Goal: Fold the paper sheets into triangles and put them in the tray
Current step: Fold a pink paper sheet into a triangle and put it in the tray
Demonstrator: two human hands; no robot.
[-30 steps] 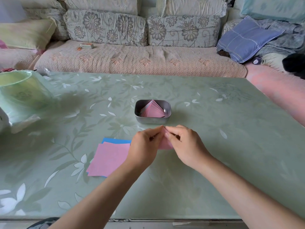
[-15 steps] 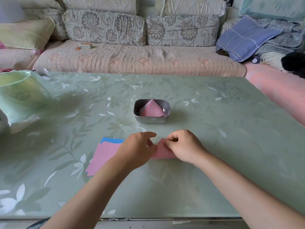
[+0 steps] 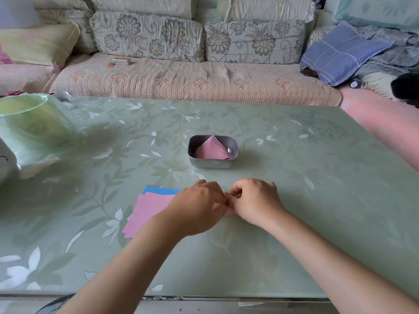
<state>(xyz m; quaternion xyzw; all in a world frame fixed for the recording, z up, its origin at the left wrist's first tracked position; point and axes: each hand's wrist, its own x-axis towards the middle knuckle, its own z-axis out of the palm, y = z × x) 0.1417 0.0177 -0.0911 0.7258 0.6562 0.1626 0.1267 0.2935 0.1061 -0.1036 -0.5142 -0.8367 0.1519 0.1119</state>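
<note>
A small metal tray [image 3: 234, 152] stands mid-table with a stack of folded pink triangles [image 3: 212, 148] inside. In front of it my left hand [image 3: 197, 203] and my right hand [image 3: 255, 201] meet low over the table, both pinching a pink paper sheet [image 3: 229, 210]; only a sliver of it shows between and under the fingers. To the left lies a pile of flat sheets [image 3: 147, 209], pink on top with a blue one peeking out at its far edge; my left forearm covers the pile's right part.
The green floral table [image 3: 317, 200] has a pale green plastic bag over a container [image 3: 31, 128] at its left edge. A sofa [image 3: 192, 78] with cushions runs behind the table. The table's near edge is just below my forearms.
Both hands with the pink sheet have come down from just in front of the tray to the table surface, nearer to me. The sheet is now mostly hidden under the fingers.
</note>
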